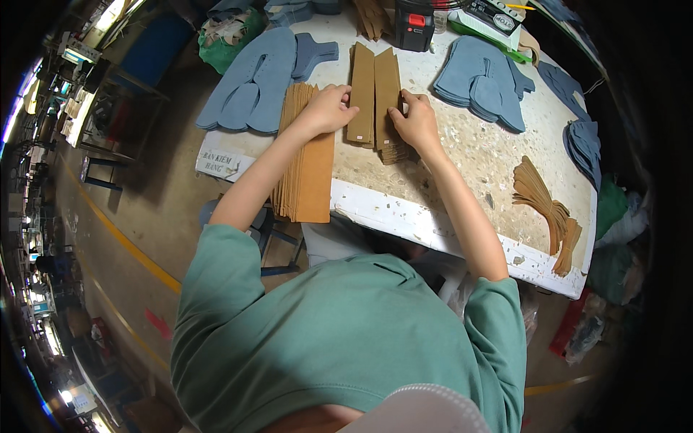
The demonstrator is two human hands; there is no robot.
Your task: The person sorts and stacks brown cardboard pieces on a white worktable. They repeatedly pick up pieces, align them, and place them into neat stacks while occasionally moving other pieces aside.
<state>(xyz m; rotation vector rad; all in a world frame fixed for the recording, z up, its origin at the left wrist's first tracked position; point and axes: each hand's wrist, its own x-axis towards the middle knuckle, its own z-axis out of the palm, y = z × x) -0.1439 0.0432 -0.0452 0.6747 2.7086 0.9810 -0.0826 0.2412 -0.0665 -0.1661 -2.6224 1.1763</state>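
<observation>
Two tan strip pieces, a left one (361,94) and a right one (387,94), lie side by side on the table, each with a small white label near its near end. More strip ends show beneath the right piece. My left hand (328,110) is curved beside the left piece, thumb and forefinger apart, its wrist over a fanned stack of long tan strips (312,173). My right hand (417,124) rests at the outer edge of the right piece, with thumb and forefinger apart. Its other fingers are partly hidden.
Blue-grey cut pieces form a left stack (253,86) and a right stack (484,83). A black device with a red button (414,25) stands at the back. Bundles of narrow tan strips (540,198) lie near the right front edge. A green bag (229,42) is at the back left.
</observation>
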